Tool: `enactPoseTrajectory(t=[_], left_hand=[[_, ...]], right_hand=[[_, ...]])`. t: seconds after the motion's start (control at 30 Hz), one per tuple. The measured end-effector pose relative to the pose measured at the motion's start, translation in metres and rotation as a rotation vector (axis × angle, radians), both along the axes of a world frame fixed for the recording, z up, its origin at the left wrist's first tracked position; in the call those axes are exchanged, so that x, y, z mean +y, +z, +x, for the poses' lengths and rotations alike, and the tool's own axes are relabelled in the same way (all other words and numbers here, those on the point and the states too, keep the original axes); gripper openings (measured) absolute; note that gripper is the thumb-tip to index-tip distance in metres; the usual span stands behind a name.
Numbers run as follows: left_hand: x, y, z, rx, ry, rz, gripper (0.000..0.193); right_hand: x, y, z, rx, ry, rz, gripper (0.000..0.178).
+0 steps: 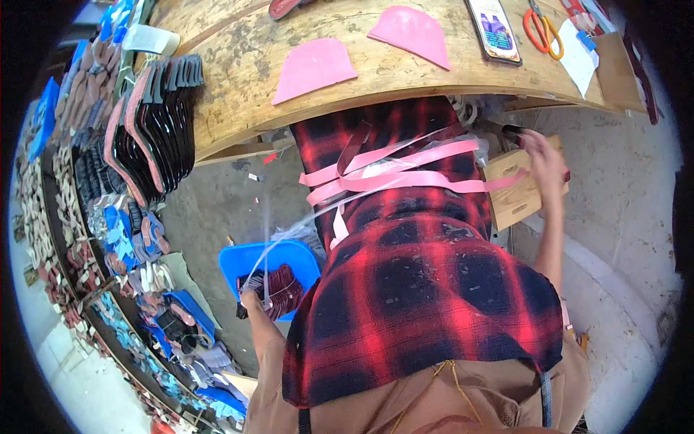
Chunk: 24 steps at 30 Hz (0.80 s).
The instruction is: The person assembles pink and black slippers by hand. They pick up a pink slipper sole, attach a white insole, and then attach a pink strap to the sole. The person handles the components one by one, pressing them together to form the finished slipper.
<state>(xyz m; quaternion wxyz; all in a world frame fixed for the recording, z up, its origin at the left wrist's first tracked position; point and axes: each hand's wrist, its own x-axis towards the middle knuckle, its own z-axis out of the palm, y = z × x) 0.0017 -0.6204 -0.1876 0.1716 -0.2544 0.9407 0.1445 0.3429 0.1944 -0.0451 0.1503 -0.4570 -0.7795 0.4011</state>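
My left hand [253, 301] is down at the blue bin [233, 254], closed at the end of a translucent plastic strip [293, 226] that slants up across my lap. Beside its fingers is a bundle of dark maroon pieces [286, 289]; whether the hand also grips these is unclear. My right hand [543, 160] is raised beside a small wooden box [510, 206], fingers bent, with a small dark piece [512, 132] at the fingertips. What it holds is too small to name. Long pink strips [405, 177] lie across the plaid apron [426, 282] on my lap.
On the wooden table [246, 79] lie two pink cut sheets [314, 69], a phone [494, 29], orange-handled scissors [543, 35] and white paper [578, 58]. Dark curved straps [170, 123] hang at its left edge. Racks piled with shoe parts [108, 275] line the left.
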Motion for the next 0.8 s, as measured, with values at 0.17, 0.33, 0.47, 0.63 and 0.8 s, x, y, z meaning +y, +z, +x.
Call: enactPoseTrajectory(t=[0.17, 0.33, 0.47, 0.63, 0.8], left_hand=[[0.054, -0.016, -0.024, -0.103, -1.012, -0.514, 0.024], [0.211, 0.045, -0.046, 0.502, -0.819, 0.177, 0.041], [0.414, 0.183, 0.0, -0.161, -0.759, 1.004, 0.045], [0.498, 0.203, 0.028, -0.313, -1.267, 0.973, 0.048], [0.494, 0.211, 0.013, -0.467, -0.376, 1.611, 0.009]], right_hand=[[-0.102, 0.025, -0.15, -0.02, 0.867, -0.392, 0.041], [-0.124, 0.022, -0.161, 0.053, 0.913, -0.245, 0.039], [-0.133, 0.059, -0.182, 0.062, 0.688, -0.526, 0.023], [-0.136, 0.101, -0.202, 0.318, 0.525, -0.778, 0.02], [-0.109, 0.106, -0.178, 0.206, 0.501, -0.851, 0.022]])
